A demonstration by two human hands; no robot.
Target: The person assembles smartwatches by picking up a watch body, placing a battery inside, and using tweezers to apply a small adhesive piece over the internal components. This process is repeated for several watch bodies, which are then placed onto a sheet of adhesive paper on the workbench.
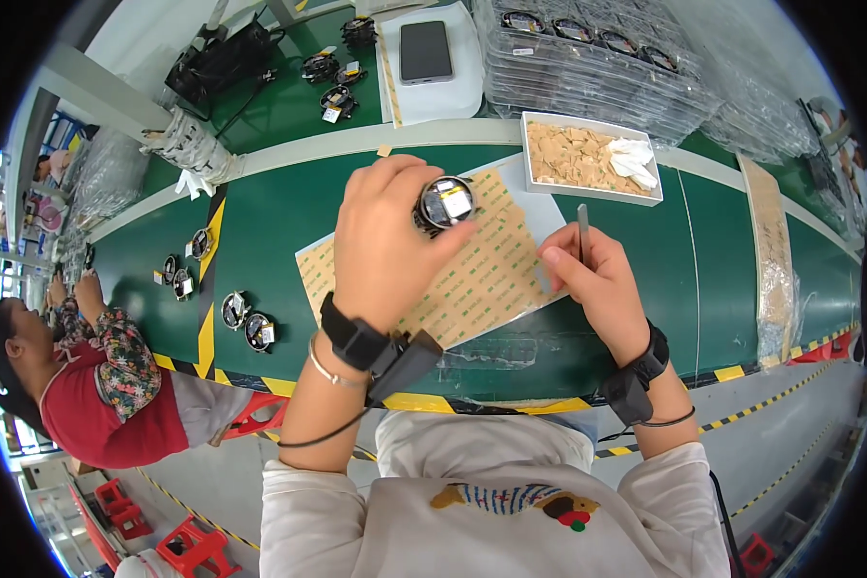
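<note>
My left hand (387, 236) is closed around a round black watch-like module (446, 200), whose open face shows a white label and a yellow patch. It is held above a tan adhesive sheet (482, 279) with rows of green print, which lies tilted on the bench over a white backing. To the right, my right hand (595, 284) pinches a slim, flat grey metal tool (583, 231) that stands up past the fingers. Its lower end is hidden by the hand, so I cannot tell its exact kind. That hand is beside the sheet's right edge.
A white box (597, 193) holds tan paper scraps and a crumpled white tissue. Stacked clear trays (588, 77) stand behind it. More round modules (260, 331) lie left, near striped tape. A phone (425, 52) rests on white paper. A co-worker in red (106, 409) sits left.
</note>
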